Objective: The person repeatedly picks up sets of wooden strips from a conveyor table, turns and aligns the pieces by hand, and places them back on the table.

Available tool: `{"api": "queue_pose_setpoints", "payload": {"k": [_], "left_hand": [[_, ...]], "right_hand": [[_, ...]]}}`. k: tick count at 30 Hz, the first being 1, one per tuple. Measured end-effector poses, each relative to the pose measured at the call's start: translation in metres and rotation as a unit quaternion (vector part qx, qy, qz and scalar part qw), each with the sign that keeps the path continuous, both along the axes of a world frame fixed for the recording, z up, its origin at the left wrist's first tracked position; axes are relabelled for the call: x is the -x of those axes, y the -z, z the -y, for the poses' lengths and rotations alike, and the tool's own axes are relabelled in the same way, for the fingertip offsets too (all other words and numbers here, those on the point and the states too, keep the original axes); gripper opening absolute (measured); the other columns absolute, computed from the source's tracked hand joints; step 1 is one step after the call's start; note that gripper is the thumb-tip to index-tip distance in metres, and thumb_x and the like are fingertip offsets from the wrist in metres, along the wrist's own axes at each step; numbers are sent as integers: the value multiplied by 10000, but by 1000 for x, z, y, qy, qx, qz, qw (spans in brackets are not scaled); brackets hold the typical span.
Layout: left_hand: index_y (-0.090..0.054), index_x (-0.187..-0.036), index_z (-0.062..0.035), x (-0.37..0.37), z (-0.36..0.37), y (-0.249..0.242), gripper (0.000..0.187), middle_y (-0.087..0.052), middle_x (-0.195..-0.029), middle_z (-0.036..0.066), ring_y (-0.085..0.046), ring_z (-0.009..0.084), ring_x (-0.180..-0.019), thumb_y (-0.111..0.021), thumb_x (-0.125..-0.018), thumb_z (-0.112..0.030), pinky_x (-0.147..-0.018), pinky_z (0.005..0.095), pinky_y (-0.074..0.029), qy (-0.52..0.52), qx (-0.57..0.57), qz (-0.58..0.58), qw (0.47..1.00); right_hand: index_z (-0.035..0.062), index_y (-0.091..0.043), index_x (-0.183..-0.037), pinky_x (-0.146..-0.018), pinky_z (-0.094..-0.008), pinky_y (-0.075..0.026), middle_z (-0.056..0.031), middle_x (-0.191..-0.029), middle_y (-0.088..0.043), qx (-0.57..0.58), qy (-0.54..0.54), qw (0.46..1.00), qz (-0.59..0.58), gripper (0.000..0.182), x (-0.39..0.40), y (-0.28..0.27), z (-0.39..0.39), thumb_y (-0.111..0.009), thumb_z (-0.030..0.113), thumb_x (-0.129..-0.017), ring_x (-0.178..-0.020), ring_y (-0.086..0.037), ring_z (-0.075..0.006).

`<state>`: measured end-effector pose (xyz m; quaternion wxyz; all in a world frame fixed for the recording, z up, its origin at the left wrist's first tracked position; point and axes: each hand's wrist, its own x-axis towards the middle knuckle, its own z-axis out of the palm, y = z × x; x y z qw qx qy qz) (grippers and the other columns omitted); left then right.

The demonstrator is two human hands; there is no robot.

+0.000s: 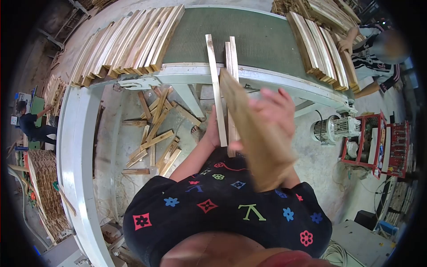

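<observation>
Head-camera view looking down at a person's chest and arms; left hand (212, 133) grips thin wood slats (216, 84) that reach up onto a green conveyor belt (258, 40); right hand (272, 113), blurred, seems to clasp a wider plank (255, 142) angled toward the camera; scrap pieces (155, 133) lie on the floor below; stacked slats (129, 42) sit left.

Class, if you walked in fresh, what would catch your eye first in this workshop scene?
The blurred plank in the right hand, dead centre, close to the camera. Behind it the left hand grips thin slats that reach up to the green conveyor, with stacked boards at the belt's upper left.
</observation>
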<state>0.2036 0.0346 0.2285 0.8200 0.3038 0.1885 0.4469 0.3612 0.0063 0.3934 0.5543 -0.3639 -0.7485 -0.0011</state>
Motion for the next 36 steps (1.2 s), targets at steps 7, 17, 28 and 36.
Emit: {"api": "queue_pose_setpoints", "payload": {"k": [7, 17, 28, 36], "left_hand": [[-465, -1451, -91, 0, -5, 73, 1118, -618, -1237, 90, -646, 260, -1033, -334, -744, -948, -856, 436, -555, 135, 171, 154, 964], [-386, -1498, -67, -3, 6, 82, 1138, -578, -1253, 102, -603, 270, -1135, -397, -749, -924, -952, 413, -525, 127, 223, 112, 960], [-293, -1554, -67, 6, 27, 82, 1125, -369, -1566, 164, -423, 355, -1400, -361, -800, -898, -1135, 512, -382, 186, 258, 147, 937], [-328, -1529, -42, 4, 27, 78, 1092, -416, -1522, 201, -465, 359, -1365, -382, -823, -873, -1109, 507, -413, 133, 227, 59, 963]], "right_hand": [[-19, -444, -1377, -822, -319, -513, -118, -1071, -597, -15, -60, 842, -536, 572, -21, -36, -17, -592, 369, -982, -940, -610, -216], [4, -450, -1362, -516, -182, -372, 31, -744, -430, 295, -314, 669, -605, 384, -106, 68, -85, -480, 232, -1054, -582, -420, -49], [83, -407, -1476, -859, -381, -513, -108, -1169, -614, 503, 23, 750, -430, 715, -22, 136, -72, -320, 631, -1025, -1077, -636, -236], [31, -339, -1525, -888, -334, -507, -136, -1270, -590, 510, -46, 790, -336, 616, 3, 163, -77, -594, 227, -999, -1058, -612, -186]]}}
